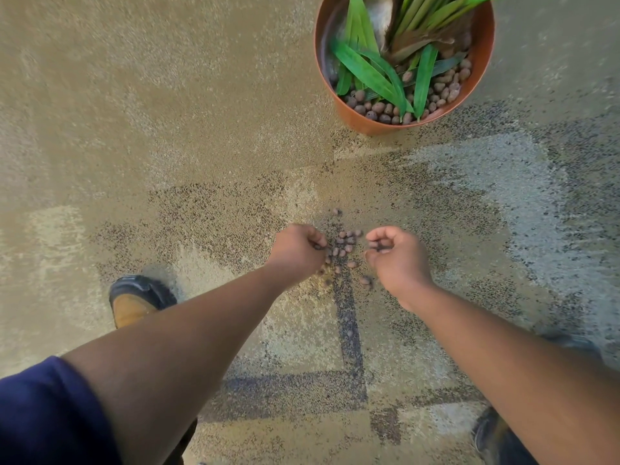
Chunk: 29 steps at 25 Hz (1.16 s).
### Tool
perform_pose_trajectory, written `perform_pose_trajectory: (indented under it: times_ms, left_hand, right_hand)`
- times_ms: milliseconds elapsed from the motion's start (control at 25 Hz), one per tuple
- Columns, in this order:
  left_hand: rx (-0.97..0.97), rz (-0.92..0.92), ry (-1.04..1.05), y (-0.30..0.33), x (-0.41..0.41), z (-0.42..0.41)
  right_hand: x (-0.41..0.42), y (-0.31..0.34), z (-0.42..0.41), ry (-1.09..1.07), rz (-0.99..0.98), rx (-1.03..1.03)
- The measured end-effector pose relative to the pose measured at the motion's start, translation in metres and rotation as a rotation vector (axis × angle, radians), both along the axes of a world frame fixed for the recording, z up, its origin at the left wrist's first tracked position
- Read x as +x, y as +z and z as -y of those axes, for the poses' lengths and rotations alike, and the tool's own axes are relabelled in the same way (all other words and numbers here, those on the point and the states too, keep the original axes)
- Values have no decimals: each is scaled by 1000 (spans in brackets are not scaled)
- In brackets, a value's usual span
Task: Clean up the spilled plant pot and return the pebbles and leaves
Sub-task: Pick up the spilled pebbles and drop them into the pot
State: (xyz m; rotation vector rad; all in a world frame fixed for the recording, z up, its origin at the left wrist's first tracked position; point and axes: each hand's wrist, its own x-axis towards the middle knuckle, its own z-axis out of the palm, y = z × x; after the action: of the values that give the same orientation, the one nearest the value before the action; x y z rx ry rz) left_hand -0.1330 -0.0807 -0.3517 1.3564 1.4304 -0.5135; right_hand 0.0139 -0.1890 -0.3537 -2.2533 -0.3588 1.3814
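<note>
Both grips, left hand (298,246) and right hand (392,251), curl round pebbles (345,245) (pot (369,124) upright).

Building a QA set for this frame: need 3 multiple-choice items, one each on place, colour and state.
1. Where do the loose pebbles lie?
A. on the carpet between the hands
B. on a shoe
C. on a table

2. What colour is the plant pot?
A. white
B. orange-brown
C. black

3. How is the left hand?
A. flat, palm up
B. fingers curled over pebbles
C. gripping the pot

Key: 1 A, the cluster sits on the carpet between the left hand and right hand. 2 B, its rim and wall are orange-brown. 3 B, its fingers curl at the pile's edge.
</note>
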Motion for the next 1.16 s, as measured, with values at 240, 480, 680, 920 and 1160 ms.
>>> perform_pose_trajectory:
  times_ms: [240,480,680,920,1160]
  left_hand:
    - [28,195,403,40,27,-24]
    - [298,558,457,110,69,-73]
    - [473,563,306,119,97,-98]
    - [473,511,317,99,105,-112]
    - [539,520,365,86,77,-96]
  right_hand:
    - [0,31,-21,-158,-34,159]
    - [18,89,-58,-234,75,491]
    - [57,106,-108,-380,134,641]
    - [71,96,-132,-435,116,497]
    - [59,96,-107,-317,184,558]
